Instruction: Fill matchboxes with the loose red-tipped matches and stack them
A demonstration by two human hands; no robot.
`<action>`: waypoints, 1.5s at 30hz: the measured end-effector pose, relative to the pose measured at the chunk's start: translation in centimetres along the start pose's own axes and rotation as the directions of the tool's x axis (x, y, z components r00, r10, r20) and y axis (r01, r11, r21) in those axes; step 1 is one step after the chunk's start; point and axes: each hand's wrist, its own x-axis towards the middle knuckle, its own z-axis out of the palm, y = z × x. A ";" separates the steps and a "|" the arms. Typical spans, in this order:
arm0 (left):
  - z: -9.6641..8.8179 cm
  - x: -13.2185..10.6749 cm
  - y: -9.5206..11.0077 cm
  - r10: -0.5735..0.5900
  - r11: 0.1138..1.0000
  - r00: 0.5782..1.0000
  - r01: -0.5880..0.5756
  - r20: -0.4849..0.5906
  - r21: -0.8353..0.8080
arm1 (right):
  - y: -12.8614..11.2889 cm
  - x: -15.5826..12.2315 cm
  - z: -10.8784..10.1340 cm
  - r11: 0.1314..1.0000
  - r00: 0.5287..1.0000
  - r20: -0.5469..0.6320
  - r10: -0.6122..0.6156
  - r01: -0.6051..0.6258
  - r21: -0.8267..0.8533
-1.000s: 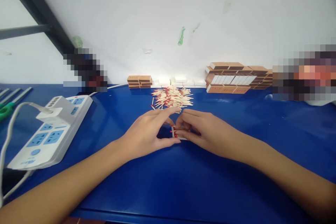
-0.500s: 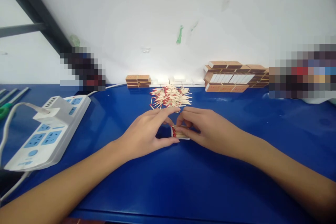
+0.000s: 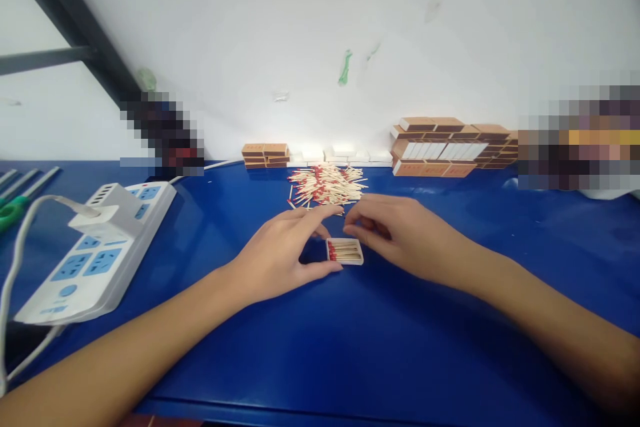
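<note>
A small white matchbox tray (image 3: 345,251) with red-tipped matches lying in it rests on the blue table (image 3: 350,347). My left hand (image 3: 283,250) grips the tray's left end, thumb at the near corner and fingers arched over the far corner. My right hand (image 3: 400,233) hovers just behind and to the right of the tray, off it, with its fingers curled towards the thumb and nothing visible in them. A loose pile of matches (image 3: 327,185) lies just beyond both hands.
Brown matchboxes are stacked against the wall at the right (image 3: 450,147), with a smaller stack (image 3: 265,155) and white trays (image 3: 345,152) to the left of them. A white power strip (image 3: 95,250) with a plugged-in charger (image 3: 105,208) lies at the left, green-handled scissors (image 3: 10,210) beyond it.
My right hand has lifted off the tray and drawn back to the right, uncovering the matches in it. My left hand has kept its grip on the tray's left end.
</note>
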 end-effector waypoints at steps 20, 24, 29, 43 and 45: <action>-0.1 -0.1 -0.1 -0.038 0.999 0.999 0.037 0.004 0.020 | 0.6 0.0 -0.6 0.996 0.992 0.098 0.083 -0.079 -0.038; 0.0 -0.1 -0.1 -0.040 0.999 0.999 0.040 0.006 -0.004 | -1.1 -0.3 0.1 0.995 0.981 0.174 0.081 -0.068 -0.079; 0.0 0.0 -0.1 -0.064 0.998 0.998 0.064 0.020 -0.002 | -1.0 -0.4 0.4 0.998 0.987 0.153 0.054 -0.047 -0.050; 0.0 0.1 0.0 -0.069 0.997 0.998 0.069 0.005 -0.025 | 1.3 3.2 2.7 0.996 0.993 -0.078 0.086 -0.083 0.039; 0.0 0.1 0.0 -0.083 0.996 0.997 0.083 -0.004 -0.041 | 1.6 3.7 3.2 0.993 0.992 -0.062 0.114 -0.113 0.017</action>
